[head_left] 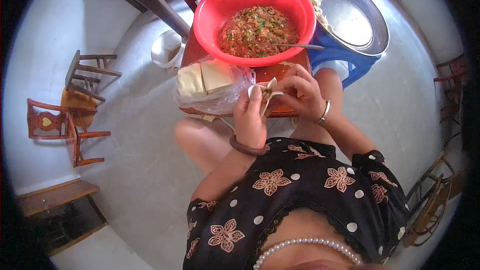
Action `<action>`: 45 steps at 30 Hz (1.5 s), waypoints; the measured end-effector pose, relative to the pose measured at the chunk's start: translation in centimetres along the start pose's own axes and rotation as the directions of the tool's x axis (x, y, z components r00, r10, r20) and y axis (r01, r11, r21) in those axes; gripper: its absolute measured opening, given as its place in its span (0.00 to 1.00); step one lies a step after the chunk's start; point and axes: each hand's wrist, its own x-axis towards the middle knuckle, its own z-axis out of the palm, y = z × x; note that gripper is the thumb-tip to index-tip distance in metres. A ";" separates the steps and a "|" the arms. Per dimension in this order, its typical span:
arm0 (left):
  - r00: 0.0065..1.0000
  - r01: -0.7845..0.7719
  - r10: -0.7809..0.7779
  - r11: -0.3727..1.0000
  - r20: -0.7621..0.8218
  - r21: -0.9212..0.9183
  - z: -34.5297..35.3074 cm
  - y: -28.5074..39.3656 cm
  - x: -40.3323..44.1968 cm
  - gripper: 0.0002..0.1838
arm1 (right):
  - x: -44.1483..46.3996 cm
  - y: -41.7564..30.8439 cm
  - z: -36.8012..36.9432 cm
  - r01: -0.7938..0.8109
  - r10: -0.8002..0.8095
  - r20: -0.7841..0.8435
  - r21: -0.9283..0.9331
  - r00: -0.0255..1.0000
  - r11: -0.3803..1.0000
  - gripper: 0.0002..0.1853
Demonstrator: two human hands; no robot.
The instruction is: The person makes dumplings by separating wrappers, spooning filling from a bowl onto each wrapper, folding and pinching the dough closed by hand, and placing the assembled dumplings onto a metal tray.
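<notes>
A partly folded dumpling wrapper with some filling showing is held up between my two hands. My left hand grips its left side, thumb on top. The fingers of my right hand pinch its right edge. Just beyond them stands a large red basin of minced filling flecked with green and orange. A metal utensil's handle rests over the basin's right rim. Left of my hands, stacked square wrappers lie on a clear plastic bag.
A round mesh sieve sits on a blue plastic stool at the right, with folded dumplings along its left edge. The basin rests on a wooden chair seat. A white bucket and wooden chairs stand left.
</notes>
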 end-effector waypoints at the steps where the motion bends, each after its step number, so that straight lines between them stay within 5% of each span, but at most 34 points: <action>1: 0.999 -0.050 0.050 0.999 0.001 0.017 -0.1 -0.6 0.1 0.16 | 0.2 -0.1 0.2 -0.025 0.026 -0.023 0.024 0.999 0.999 0.09; 4: 0.988 -0.143 0.135 0.981 0.072 0.131 -0.5 -1.1 -0.1 0.19 | 0.4 -0.5 0.2 -0.088 0.092 -0.052 0.067 0.994 0.994 0.07; 8: 0.980 -0.141 0.130 0.988 0.150 0.063 -1.2 -1.3 -0.2 0.21 | 0.5 -0.4 0.0 -0.148 0.152 -0.053 0.081 0.987 0.986 0.06; 10: 0.910 -0.394 0.324 0.870 0.260 0.295 -0.5 -1.5 -0.6 0.23 | 0.5 -0.7 -0.3 -0.182 0.188 -0.052 0.102 0.981 0.978 0.08; 15: 0.933 -0.360 0.345 0.879 0.105 0.312 -0.6 -2.1 0.0 0.16 | -0.3 -1.1 1.6 -0.289 0.384 -0.243 0.351 0.891 0.891 0.11; 17: 0.905 -0.424 0.416 0.855 0.095 0.298 -0.8 -2.4 0.6 0.15 | -1.0 -0.5 2.0 -0.428 0.551 0.096 0.743 0.829 0.515 0.12; 18: 0.872 -0.484 0.484 0.828 0.076 0.282 -0.8 -2.5 0.8 0.14 | -1.3 -0.3 2.2 -0.424 0.552 0.091 0.745 0.829 0.515 0.12; 23: 0.882 -0.456 0.470 0.839 0.028 0.297 -0.8 -2.2 0.4 0.13 | -1.3 -0.2 2.5 -0.348 0.420 0.011 0.580 0.908 0.737 0.09; 25: 0.801 -0.549 0.581 0.618 0.143 0.564 -1.2 -1.9 0.5 0.12 | -1.0 -0.2 2.4 -0.331 0.397 -0.013 0.526 0.918 0.783 0.09; 26: 0.801 -0.547 0.582 0.618 0.139 0.565 -1.1 -1.9 0.3 0.12 | -0.9 0.0 2.3 -0.296 0.357 -0.052 0.453 0.933 0.841 0.09; 28: 0.929 -0.350 0.370 0.878 0.002 0.325 -0.4 -1.4 -0.4 0.11 | -0.7 0.1 2.2 -0.260 0.310 -0.078 0.378 0.947 0.889 0.09; 32: 0.931 -0.337 0.364 0.874 -0.014 0.351 -0.5 -0.9 -0.1 0.10 | 0.0 -0.7 1.2 -0.173 0.192 -0.070 0.214 0.979 0.961 0.11; 34: 0.770 -0.592 0.608 0.567 0.194 0.573 -1.4 -1.0 0.8 0.09 | 0.3 -1.2 0.9 -0.101 0.115 -0.077 0.167 0.990 0.981 0.13; 38: 0.750 -0.634 0.615 0.561 0.244 0.533 -1.8 -0.8 1.2 0.10 | 0.3 -1.6 0.1 0.001 0.003 -0.051 0.080 0.999 0.997 0.15; 43: 0.678 -0.679 0.566 0.238 0.469 0.694 -1.2 0.8 0.8 0.12 | -0.3 -0.8 -0.1 0.086 -0.085 -0.048 0.021 0.995 0.996 0.15; 44: 0.677 -0.680 0.566 0.237 0.471 0.694 -0.7 0.8 0.5 0.12 | -0.4 -0.8 -0.2 0.007 -0.004 -0.064 0.050 0.998 0.999 0.13; 45: 0.784 -0.601 0.545 0.542 0.298 0.588 -0.1 0.6 0.1 0.12 | -0.6 -0.8 -0.2 -0.077 0.083 -0.080 0.080 0.993 0.994 0.12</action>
